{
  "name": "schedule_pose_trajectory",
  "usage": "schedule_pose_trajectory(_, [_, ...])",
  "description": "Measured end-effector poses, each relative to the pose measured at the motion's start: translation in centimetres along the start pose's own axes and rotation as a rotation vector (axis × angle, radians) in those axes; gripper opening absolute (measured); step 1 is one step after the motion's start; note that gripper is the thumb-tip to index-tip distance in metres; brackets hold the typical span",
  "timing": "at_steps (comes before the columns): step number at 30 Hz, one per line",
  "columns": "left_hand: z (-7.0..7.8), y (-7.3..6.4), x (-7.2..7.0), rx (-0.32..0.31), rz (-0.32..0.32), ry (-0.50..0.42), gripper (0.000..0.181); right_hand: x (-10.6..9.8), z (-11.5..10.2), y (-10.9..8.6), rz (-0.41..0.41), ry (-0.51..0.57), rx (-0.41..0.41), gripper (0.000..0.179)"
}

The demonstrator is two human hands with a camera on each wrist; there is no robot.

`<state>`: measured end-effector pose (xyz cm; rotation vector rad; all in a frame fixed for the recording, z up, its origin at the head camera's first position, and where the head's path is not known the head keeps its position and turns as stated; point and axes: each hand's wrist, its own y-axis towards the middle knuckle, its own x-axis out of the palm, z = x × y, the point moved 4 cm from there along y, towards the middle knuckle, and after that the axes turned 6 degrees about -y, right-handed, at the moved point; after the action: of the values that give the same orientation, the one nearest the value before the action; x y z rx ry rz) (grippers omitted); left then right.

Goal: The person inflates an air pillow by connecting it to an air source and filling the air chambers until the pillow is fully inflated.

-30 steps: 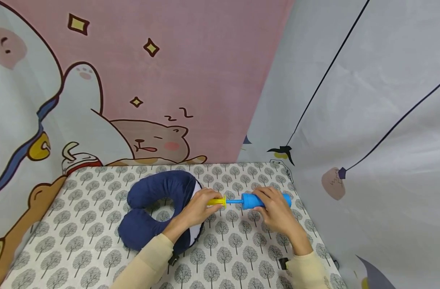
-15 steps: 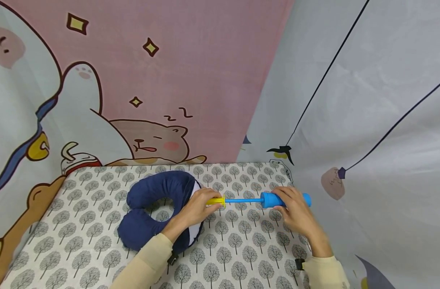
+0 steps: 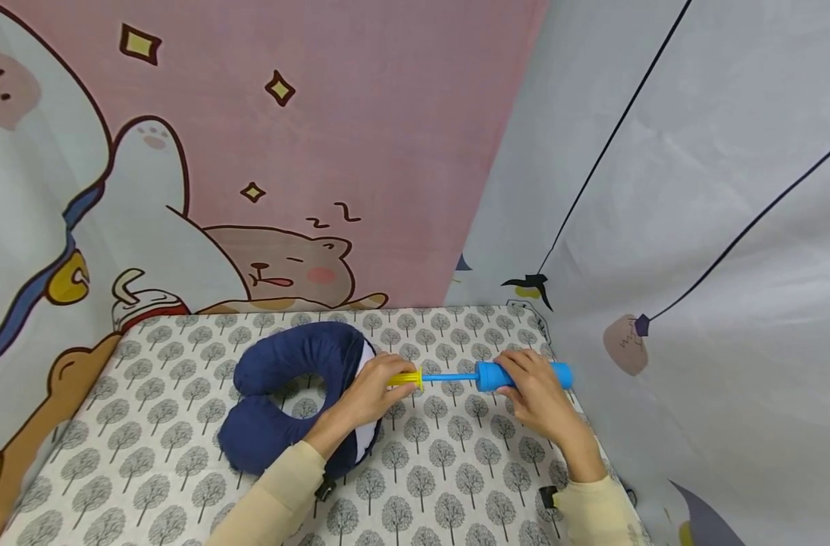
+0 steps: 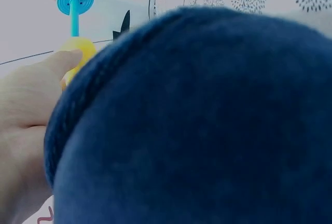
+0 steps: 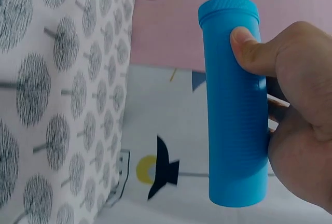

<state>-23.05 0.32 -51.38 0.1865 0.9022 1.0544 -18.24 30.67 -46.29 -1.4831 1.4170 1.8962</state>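
Hand pump held lengthwise between two hands above a worktop (image 3: 449,485) covered in tree-print cloth. The left hand (image 3: 370,390) is closed about the yellow handle (image 3: 408,378), its fingers narrow around the grip; their far tips are hidden. The right hand (image 3: 540,398) is wrapped about the blue barrel (image 5: 233,115), the thumb laid along its side just below the ribbed collar (image 5: 228,10). Between the two sets of fingers runs the thin blue rod (image 3: 449,377), part of its length exposed and roughly in line with the barrel. Small holes (image 4: 78,0) ring the rod at the barrel's end face. A navy neck pillow (image 3: 292,345) lies beneath and beside the left fingers, on the side away from the pump; the left wrist crosses over its white band (image 3: 368,436). Whether wrist and pillow touch cannot be told.

Likely faults: should either hand tilt out of line, the slender rod would probably bind or bend at the collar. A hard pull apart might bring the rod to its limit and strain the end cap. A loose hold could let the barrel turn or slide within the right fingers. On a full inward stroke, the right thumb, lying close behind the collar, would be at some risk of a pinch if it strayed forward. Sideways travel of the left wrist could shift the pillow.
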Motion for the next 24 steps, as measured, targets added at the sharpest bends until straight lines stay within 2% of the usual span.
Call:
schedule_pose_trajectory(5, [1.4,0.3,-0.7,-0.084,-0.031,0.039,0.017,0.7,-1.5,1.0,0.006,-0.014,-0.027,0.051])
schedule_pose_trajectory(8, [1.7,0.4,-0.8,-0.102,-0.042,0.053,0.017,0.9,-2.4,1.5,0.030,-0.017,-0.057,0.050])
schedule_pose_trajectory(12, [1.5,0.4,-0.7,-0.100,-0.046,0.057,0.016,1.3,-3.4,2.1,0.056,-0.029,-0.090,0.049])
schedule_pose_trajectory(17, [1.0,0.3,-0.4,-0.066,-0.028,0.030,0.016,2.1,-4.4,2.6,0.025,-0.034,-0.080,0.049])
schedule_pose_trajectory(21, [-0.2,0.1,0.2,0.003,0.017,0.006,0.014,2.7,-5.2,2.9,0.010,-0.045,-0.076,0.049])
schedule_pose_trajectory(24, [-1.2,-0.1,0.7,0.012,0.032,0.004,0.014,3.0,-5.8,3.3,0.011,-0.053,-0.086,0.051])
